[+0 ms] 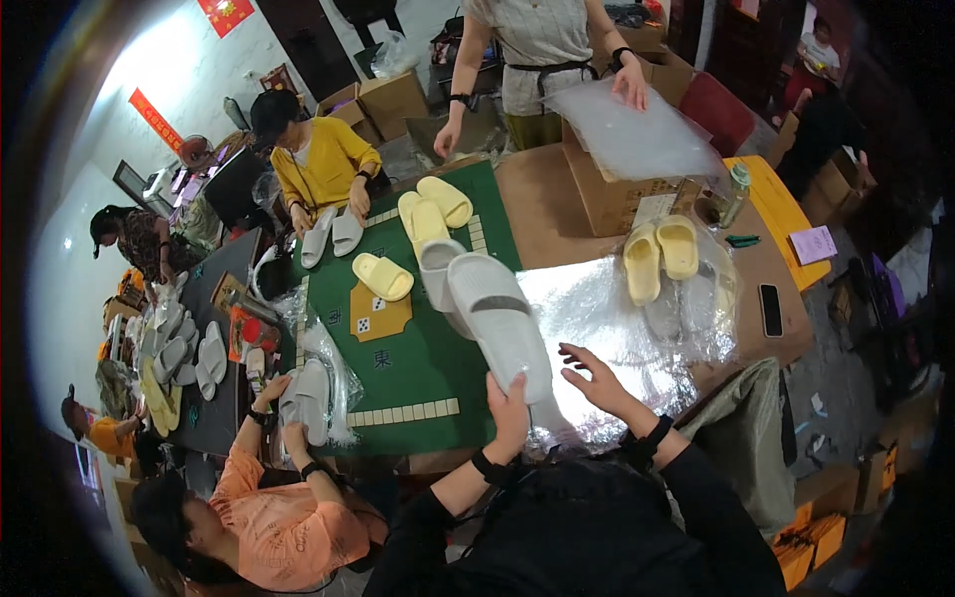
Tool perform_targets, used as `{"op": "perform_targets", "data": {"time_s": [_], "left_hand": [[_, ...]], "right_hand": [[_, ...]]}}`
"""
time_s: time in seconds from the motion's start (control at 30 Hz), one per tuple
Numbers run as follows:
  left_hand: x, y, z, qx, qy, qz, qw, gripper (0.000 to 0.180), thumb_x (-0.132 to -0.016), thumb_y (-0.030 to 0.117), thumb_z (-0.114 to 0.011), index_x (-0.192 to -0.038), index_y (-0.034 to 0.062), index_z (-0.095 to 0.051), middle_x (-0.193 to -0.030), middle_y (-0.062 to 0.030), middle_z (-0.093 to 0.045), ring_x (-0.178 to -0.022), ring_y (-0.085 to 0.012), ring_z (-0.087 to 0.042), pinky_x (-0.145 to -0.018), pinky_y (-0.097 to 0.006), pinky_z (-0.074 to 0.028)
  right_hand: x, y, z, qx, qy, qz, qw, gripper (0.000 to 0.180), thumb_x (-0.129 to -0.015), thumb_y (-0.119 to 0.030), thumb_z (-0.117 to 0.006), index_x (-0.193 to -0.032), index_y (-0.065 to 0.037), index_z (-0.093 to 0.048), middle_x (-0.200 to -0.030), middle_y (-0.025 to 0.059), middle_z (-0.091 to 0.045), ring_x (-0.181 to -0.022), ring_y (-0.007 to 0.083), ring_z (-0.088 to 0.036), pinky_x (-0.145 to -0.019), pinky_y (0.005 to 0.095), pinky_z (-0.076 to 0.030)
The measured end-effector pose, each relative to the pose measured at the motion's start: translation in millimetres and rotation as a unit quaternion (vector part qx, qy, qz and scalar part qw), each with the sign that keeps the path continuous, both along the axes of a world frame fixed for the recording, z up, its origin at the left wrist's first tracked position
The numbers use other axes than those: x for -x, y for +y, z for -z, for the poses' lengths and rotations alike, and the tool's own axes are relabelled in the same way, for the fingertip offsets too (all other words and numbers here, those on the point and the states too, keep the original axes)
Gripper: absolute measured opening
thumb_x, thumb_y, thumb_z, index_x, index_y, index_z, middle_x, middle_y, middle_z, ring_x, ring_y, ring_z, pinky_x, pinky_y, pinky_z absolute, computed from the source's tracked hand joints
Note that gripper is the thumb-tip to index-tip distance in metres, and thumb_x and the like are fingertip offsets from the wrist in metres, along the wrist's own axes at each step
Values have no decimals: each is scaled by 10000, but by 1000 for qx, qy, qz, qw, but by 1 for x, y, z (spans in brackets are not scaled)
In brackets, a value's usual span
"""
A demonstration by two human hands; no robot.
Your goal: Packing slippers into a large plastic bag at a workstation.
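My left hand [509, 410] is closed round the heel end of a light grey slipper [505, 328], thumb on its footbed. The slipper slants up and away over the green mat. A second grey slipper [438, 267] shows partly behind it; whether my left hand holds that one too is hidden. To the right, my right hand [597, 384] hovers with fingers apart, holding nothing, over a silvery plastic sheet [567, 298]. Beyond the grey pair lie yellow slippers [383, 278] on the green mat [438, 363]. Another yellow pair [644, 265] rests on clear plastic at the right.
A co-worker in orange [284, 527] handles grey slippers [310, 398] at left; one in yellow [323, 159] has another pair. Across the table, a person rests a hand on plastic sheets [637, 124] over a cardboard box [607, 189]. A phone [770, 309] and a bottle [735, 194] stand right.
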State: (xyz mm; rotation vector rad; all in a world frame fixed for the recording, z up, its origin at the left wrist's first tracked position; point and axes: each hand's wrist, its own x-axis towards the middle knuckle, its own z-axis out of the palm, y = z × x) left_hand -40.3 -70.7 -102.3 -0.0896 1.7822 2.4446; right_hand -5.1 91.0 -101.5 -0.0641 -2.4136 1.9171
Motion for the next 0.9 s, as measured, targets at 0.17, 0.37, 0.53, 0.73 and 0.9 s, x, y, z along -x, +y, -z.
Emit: {"op": "perform_targets", "data": {"time_s": [0.17,0.37,0.53,0.73,0.9], "left_hand": [[-27,-1,-1,70,82,103,989,333,-819,67,-536,-1115,-12,-407,-1021,-102,-529,-923,-163,-516,-788,-281,-427],[-26,-22,30,66,163,175,969,444,-796,99,-547,-1183,-35,-376,-1103,-134,-468,-1024,-204,-450,-899,-322,-343],[-23,-31,43,240,174,111,949,384,-754,166,-634,-1052,-13,-469,-1005,-153,-492,-928,-272,-484,-823,-348,-386],[-17,-46,68,390,94,11,916,447,-730,136,-640,-1099,-11,-434,-1058,-185,-473,-983,-317,-476,-832,-381,-395],[-9,-57,102,281,122,-139,942,598,-695,163,-687,-1175,3,-367,-1159,-212,-393,-1079,-374,-381,-896,-418,-334]], "right_hand": [[18,-13,-41,222,-43,-13,974,511,-833,-183,-581,-1241,6,-340,-1131,99,-473,-1029,149,-451,-874,274,-379],[4,-11,-61,194,-8,11,981,361,-801,-111,-600,-1106,-6,-436,-989,62,-550,-917,125,-521,-799,268,-426],[-13,-5,-62,200,-10,55,978,317,-781,-102,-618,-1045,-18,-464,-935,59,-564,-854,118,-535,-753,261,-444],[-23,-3,-51,208,1,24,978,340,-754,-123,-648,-1025,-18,-472,-904,42,-563,-829,100,-524,-745,252,-434],[-29,-12,-68,193,-30,-50,980,301,-755,-84,-632,-1006,-17,-480,-907,44,-570,-827,108,-538,-746,254,-439]]}}
